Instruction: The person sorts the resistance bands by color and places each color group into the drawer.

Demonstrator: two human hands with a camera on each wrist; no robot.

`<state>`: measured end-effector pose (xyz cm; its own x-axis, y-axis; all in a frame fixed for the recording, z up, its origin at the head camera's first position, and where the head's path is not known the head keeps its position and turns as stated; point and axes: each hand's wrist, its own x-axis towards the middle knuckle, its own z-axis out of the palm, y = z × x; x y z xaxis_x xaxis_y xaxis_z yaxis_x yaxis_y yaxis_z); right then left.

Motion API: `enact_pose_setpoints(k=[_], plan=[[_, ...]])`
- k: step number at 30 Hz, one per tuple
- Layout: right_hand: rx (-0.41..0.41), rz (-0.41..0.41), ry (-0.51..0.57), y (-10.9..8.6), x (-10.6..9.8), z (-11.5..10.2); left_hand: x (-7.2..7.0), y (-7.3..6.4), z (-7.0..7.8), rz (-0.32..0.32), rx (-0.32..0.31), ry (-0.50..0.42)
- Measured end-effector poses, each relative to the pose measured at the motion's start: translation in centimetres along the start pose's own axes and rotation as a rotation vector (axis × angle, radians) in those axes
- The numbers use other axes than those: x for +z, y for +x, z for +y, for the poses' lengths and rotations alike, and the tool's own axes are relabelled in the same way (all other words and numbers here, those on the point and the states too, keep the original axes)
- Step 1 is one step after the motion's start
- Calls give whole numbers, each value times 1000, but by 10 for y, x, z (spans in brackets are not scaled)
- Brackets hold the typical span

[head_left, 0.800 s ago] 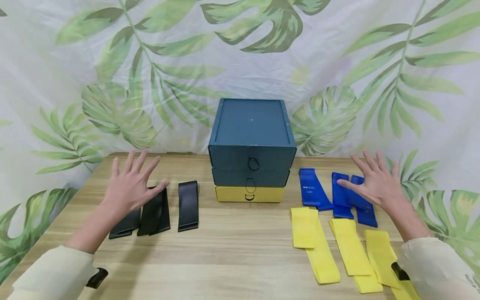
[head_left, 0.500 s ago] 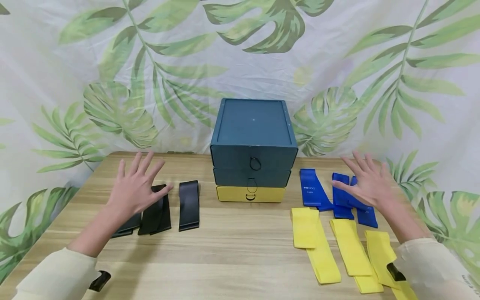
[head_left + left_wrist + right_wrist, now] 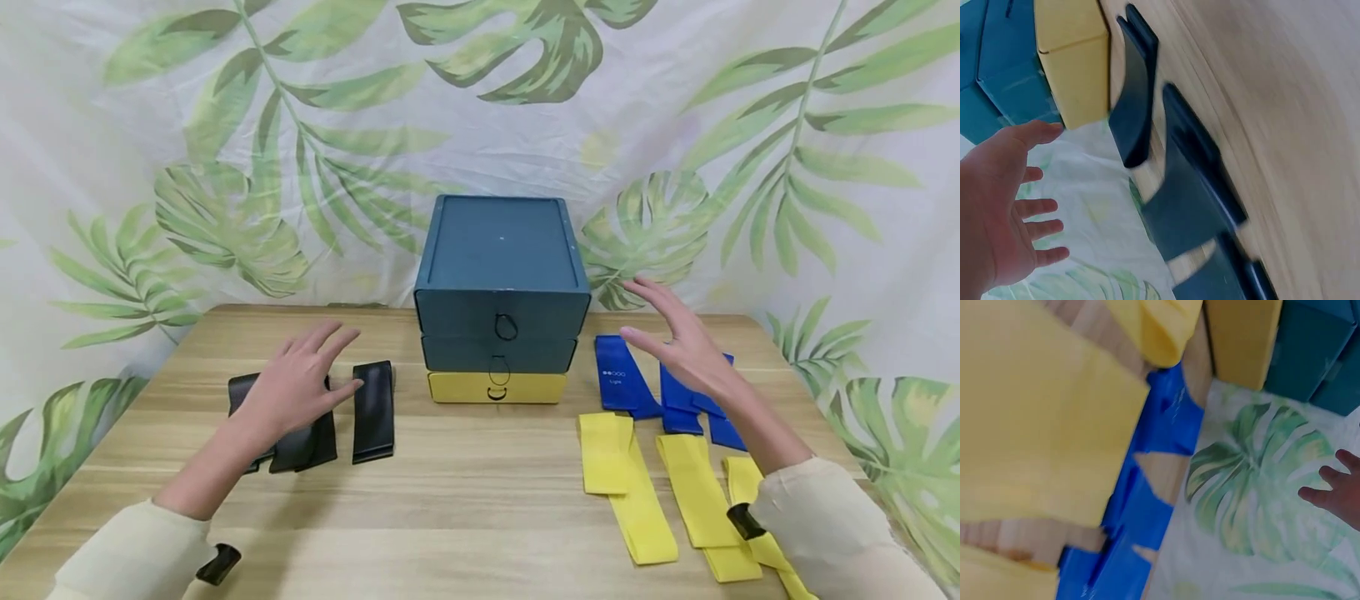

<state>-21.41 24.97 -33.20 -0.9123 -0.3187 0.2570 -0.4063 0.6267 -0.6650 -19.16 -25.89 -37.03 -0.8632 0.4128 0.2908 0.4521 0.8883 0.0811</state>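
My left hand (image 3: 296, 385) hovers over the black resistance bands (image 3: 373, 412) at the left of the table, fingers extended and holding nothing. In the left wrist view, these bands (image 3: 1194, 187) lie folded in a row beside the thumb. Over the blue resistance bands (image 3: 621, 379) at the right, my right hand (image 3: 686, 346) is raised with its fingers spread apart and nothing in them. One blue band has "Light" printed on it. Several yellow resistance bands (image 3: 641, 508) lie nearer me. Between the hands stands a drawer box (image 3: 502, 250), two blue drawers above a yellow drawer (image 3: 525, 388).
Black cord loops (image 3: 506, 327) hang on the fronts of the drawers, which are all pushed in. Behind the wooden table (image 3: 450, 508) hangs a leaf-print cloth (image 3: 360, 167). My right sleeve (image 3: 832, 533) overlaps the rightmost yellow band.
My right hand has moved left and inward, turning more side-on. The left hand has shifted to the right and slightly lower, its fingers closer together. The bands and drawers stay in place.
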Motion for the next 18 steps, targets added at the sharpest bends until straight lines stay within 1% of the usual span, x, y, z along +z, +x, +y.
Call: enact_pose_setpoints(k=[2,6,9,11,13,15,17,18], plan=[[-37,28,51,5,4,-8,2,4,5,18,14,-56],[-122,75,165,15,12,-21,5,10,14,20,18,-157],[-168,79,227,25,17,-28,5,11,21,9,4,-236],[-183,72,259,30,19,-32,5,12,27,15,-4,-294],[-197,62,286,35,21,-35,2,14,36,46,-9,-359],[-208,53,315,40,23,-37,-2,17,47,96,7,-413],[-211,40,342,43,24,-38,-8,22,62,148,44,-462],[-209,34,355,45,24,-39,-10,25,69,171,67,-471]])
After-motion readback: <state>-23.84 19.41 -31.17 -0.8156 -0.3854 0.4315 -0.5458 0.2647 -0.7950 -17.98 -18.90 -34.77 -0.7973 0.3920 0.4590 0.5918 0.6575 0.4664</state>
